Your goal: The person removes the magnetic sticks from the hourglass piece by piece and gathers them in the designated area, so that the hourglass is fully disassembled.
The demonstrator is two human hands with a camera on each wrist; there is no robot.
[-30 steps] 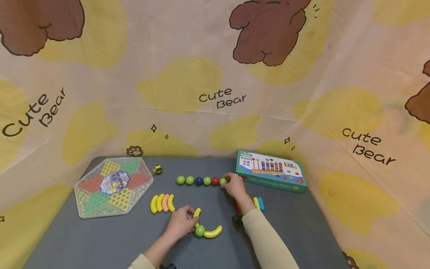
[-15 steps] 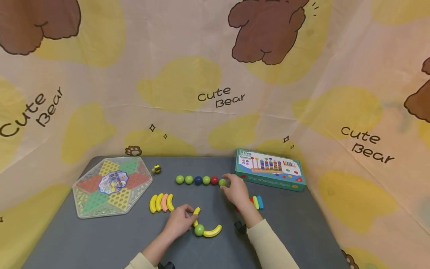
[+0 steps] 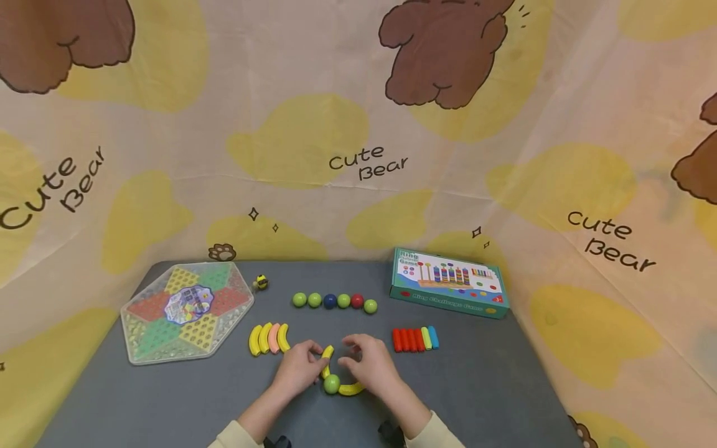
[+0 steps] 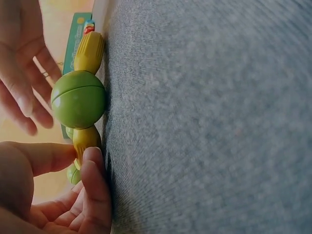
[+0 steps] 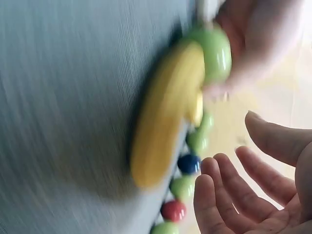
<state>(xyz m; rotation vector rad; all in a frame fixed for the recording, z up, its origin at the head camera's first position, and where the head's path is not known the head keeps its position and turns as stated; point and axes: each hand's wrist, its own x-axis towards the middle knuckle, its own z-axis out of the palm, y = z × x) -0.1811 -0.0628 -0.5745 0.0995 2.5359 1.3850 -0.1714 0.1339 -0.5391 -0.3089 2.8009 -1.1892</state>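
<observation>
In the head view, my left hand (image 3: 299,367) pinches a yellow curved magnetic stick (image 3: 327,356) between thumb and fingers. The stick's lower end meets a green ball (image 3: 332,384). From that ball a second yellow curved stick (image 3: 350,390) runs to the right, partly hidden by my right hand (image 3: 372,368). The right hand hovers above it, fingers loosely bent and holding nothing. In the left wrist view, the green ball (image 4: 78,99) sits between the two yellow sticks on the cloth.
Behind lies a row of green, blue and red balls (image 3: 330,301). Several yellow and pink curved sticks (image 3: 264,338) are at left, red, lime and blue straight sticks (image 3: 411,340) at right. A hexagonal game board (image 3: 187,311), a toy bee (image 3: 261,282) and a green box (image 3: 450,286) stand farther back.
My right hand has let go of the rightmost green ball, now slightly nearer than its row, and come back beside the left hand. The left hand has barely moved.
</observation>
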